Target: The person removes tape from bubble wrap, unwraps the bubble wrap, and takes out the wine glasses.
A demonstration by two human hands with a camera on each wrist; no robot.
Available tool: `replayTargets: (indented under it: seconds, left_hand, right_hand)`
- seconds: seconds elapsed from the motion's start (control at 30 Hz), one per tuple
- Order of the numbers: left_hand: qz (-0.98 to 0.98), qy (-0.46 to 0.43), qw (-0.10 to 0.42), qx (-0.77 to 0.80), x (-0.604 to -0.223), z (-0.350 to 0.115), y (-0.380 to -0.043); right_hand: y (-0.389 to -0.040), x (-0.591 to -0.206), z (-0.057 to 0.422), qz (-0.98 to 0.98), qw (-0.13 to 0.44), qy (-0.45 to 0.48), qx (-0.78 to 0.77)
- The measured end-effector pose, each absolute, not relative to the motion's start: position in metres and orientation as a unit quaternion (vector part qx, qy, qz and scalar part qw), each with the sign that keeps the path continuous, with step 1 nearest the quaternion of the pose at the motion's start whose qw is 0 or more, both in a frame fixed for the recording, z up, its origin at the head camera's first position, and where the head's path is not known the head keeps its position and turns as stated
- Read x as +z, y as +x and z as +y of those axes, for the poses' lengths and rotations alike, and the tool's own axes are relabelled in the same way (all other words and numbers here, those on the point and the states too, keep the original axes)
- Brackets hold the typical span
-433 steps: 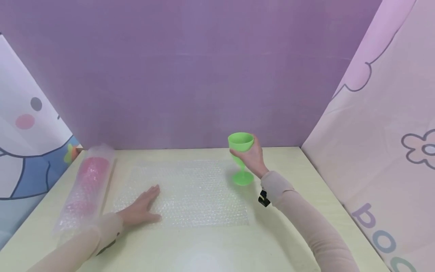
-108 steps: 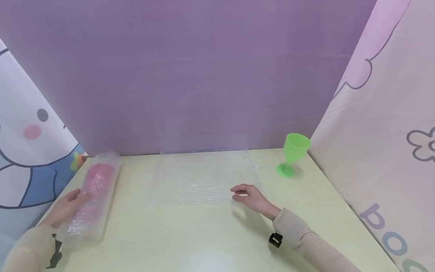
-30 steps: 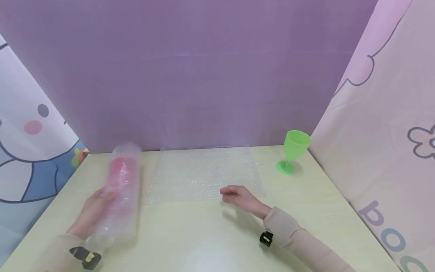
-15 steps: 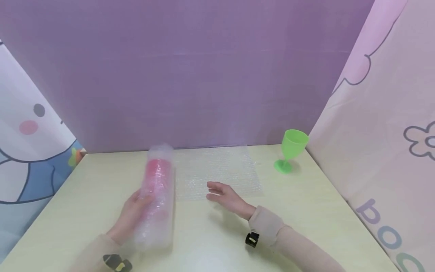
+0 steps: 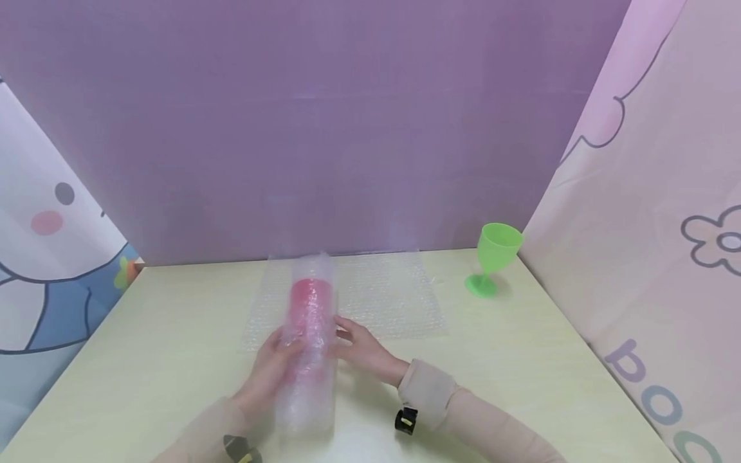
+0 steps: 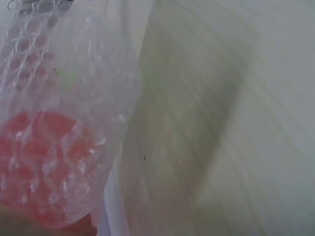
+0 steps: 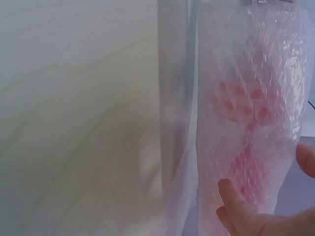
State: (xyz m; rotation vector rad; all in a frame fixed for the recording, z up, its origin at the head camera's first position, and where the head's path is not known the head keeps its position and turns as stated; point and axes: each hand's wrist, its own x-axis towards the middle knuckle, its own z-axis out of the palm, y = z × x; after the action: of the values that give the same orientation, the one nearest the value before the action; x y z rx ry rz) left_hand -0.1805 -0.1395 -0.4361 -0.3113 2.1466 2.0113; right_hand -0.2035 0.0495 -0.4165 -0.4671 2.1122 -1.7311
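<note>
A pink goblet in a roll of bubble wrap (image 5: pixel 309 379) is upright in the head view, at the middle of the table's near part. My left hand (image 5: pixel 263 373) grips its left side, thumb across the front. Beside its right side is my right hand (image 5: pixel 367 354), fingers spread and the fingertips at the wrap; how firmly they touch cannot be seen. Through the wrap in the right wrist view, the pink goblet's (image 7: pixel 246 169) foot, stem and bowl show faintly. In the left wrist view the bubble wrap (image 6: pixel 93 64) covers a red-pink round part, and little of the hand shows.
Behind the roll, a flat bubble wrap sheet (image 5: pixel 388 292) lies at the back of the pale table (image 5: pixel 173 360). A green goblet (image 5: pixel 499 251) stands at the back right. A purple wall (image 5: pixel 370 128) and printed side panels enclose the table.
The left hand has carried the wrapped goblet from the left side to the middle, in front of the sheet. The right hand has shifted left to meet it. Earlier, the right hand released the green goblet.
</note>
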Motion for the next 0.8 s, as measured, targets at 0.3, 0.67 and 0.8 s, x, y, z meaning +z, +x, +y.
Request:
replayTargets:
  seconds: [0.3, 0.67, 0.8]
  left_hand:
    - [0.714, -0.094, 0.098, 0.687, -0.438, -0.122, -0.182]
    - [0.692, -0.092, 0.11, 0.708, -0.446, -0.095, -0.194]
    - [0.688, -0.089, 0.114, 0.711, -0.447, -0.089, -0.197]
  right_hand:
    - [-0.207, -0.423, 0.062, 0.769, 0.177, -0.144, -0.597]
    - [-0.216, -0.424, 0.09, 0.758, 0.188, -0.13, -0.611]
    - [-0.217, -0.425, 0.097, 0.753, 0.191, -0.13, -0.616]
